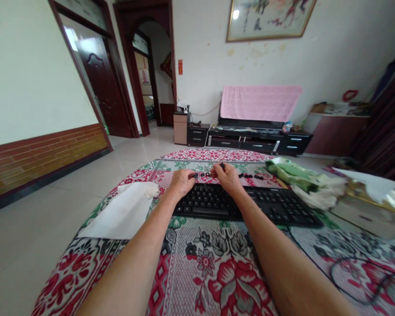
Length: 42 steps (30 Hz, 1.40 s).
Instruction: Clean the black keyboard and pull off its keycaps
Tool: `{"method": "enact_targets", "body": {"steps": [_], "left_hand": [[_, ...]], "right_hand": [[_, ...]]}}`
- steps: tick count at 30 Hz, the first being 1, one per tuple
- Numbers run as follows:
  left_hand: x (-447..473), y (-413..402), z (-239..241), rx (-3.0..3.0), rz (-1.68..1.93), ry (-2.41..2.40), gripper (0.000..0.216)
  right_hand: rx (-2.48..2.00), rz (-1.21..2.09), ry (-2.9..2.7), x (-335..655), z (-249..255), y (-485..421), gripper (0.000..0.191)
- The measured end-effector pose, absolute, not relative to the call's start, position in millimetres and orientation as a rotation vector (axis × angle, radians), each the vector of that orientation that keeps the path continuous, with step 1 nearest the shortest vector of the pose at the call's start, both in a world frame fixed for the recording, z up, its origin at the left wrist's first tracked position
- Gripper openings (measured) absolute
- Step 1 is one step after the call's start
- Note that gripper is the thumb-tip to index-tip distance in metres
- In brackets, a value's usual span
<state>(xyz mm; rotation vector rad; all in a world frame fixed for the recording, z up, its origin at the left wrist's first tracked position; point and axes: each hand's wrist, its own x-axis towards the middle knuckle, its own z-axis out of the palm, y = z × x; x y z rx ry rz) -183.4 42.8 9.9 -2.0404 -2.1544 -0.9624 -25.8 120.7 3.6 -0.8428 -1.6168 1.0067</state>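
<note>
A black keyboard lies across the table in front of me, with both forearms reaching over it. Just beyond its back edge, several small black keycaps are laid out in a loose row. My left hand is at the keyboard's back left, its thumb and fingers closed on a small black piece that looks like a keycap. To the right, my right hand is closed, and a small dark object shows above its fingers; its kind cannot be made out. More keycaps lie between the hands.
White paper with a crumpled tissue lies left. At the right are a green and white crumpled bag and a flat pale box. A black cable runs over the patterned tablecloth.
</note>
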Motion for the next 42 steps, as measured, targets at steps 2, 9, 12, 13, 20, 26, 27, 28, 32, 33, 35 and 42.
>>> {"method": "enact_targets", "body": {"steps": [2, 9, 12, 13, 20, 26, 27, 28, 32, 33, 35, 42], "left_hand": [[-179.7, 52.1, 9.8, -2.071, -0.854, -2.129, 0.024], [-177.6, 82.0, 9.0, -2.059, -0.663, -2.134, 0.017], [-178.2, 88.4, 6.7, -2.058, -0.604, -2.158, 0.02], [-177.9, 89.8, 5.9, -2.059, -0.575, -2.173, 0.021], [-174.5, 91.7, 5.0, -2.039, -0.404, -2.274, 0.025], [-172.3, 88.6, 6.8, -2.002, -0.363, -2.297, 0.028], [-171.7, 87.6, 7.3, -1.998, -0.36, -2.296, 0.029], [-171.2, 86.6, 8.1, -1.996, -0.359, -2.295, 0.029], [-173.0, 85.0, 14.6, -2.03, -0.406, -2.271, 0.029], [-174.8, 84.8, 16.9, -2.039, -0.434, -2.261, 0.028], [-179.8, 83.3, 21.3, -2.017, -0.51, -2.262, 0.027], [-198.6, 58.5, 16.4, -1.74, -0.706, -2.345, 0.027]], "right_hand": [[-0.885, 0.982, -1.618, -22.4, -4.4, 125.7, 0.017], [-0.927, 0.959, -1.577, -21.0, -7.6, 123.9, 0.017], [-0.909, 0.997, -1.553, -20.5, -5.5, 121.6, 0.016], [-0.904, 1.002, -1.552, -20.6, -5.1, 121.1, 0.015], [-0.932, 0.944, -1.587, -22.2, -6.8, 122.5, 0.016], [-0.937, 0.909, -1.627, -21.3, -5.8, 122.3, 0.018], [-0.934, 0.912, -1.626, -21.3, -5.6, 122.1, 0.018], [-0.932, 0.912, -1.626, -21.4, -5.7, 122.2, 0.018], [-0.943, 0.873, -1.656, -22.3, -8.6, 125.3, 0.02], [-0.944, 0.86, -1.665, -22.6, -9.5, 126.4, 0.02], [-0.936, 0.848, -1.683, -23.4, -10.6, 127.9, 0.021], [-0.896, 0.825, -1.758, -25.1, -4.9, 120.4, 0.016]]}}
